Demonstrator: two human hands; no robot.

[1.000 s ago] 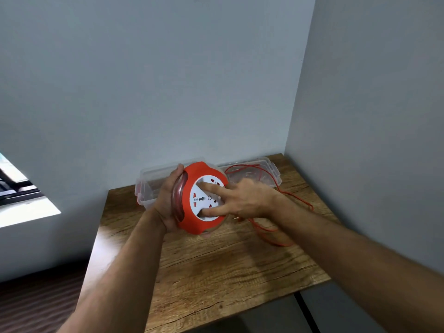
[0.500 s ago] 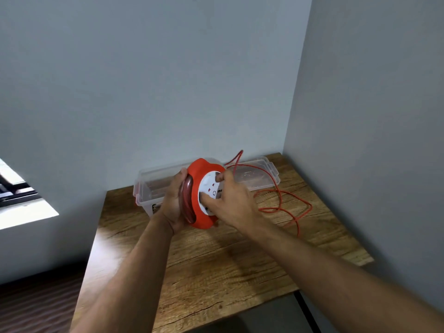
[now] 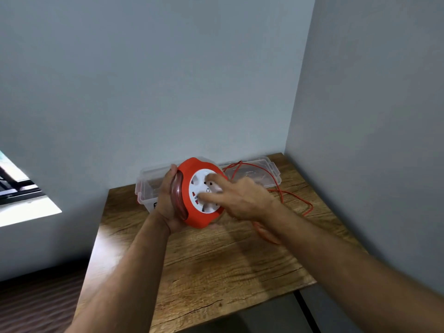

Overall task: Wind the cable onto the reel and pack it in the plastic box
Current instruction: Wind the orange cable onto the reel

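Note:
An orange cable reel (image 3: pixel 192 212) with a white socket face is held upright above the wooden table (image 3: pixel 216 265). My left hand (image 3: pixel 168 200) grips its back and rim from the left. My right hand (image 3: pixel 237 198) presses its spread fingers on the white socket face. The loose orange cable (image 3: pixel 295 200) trails from the reel's top over the clear plastic box (image 3: pixel 264 169) and loops on the table to the right. The box stands open behind the reel against the wall.
Grey walls close in the table at the back and on the right. The table's front edge (image 3: pixel 240 308) is near me, with dark floor at the left. A bright window ledge (image 3: pixel 28 210) lies far left.
My right hand's fingers have shifted around the white socket face and the face has turned. The cable loops on the table have moved and drawn in. My left hand keeps its hold.

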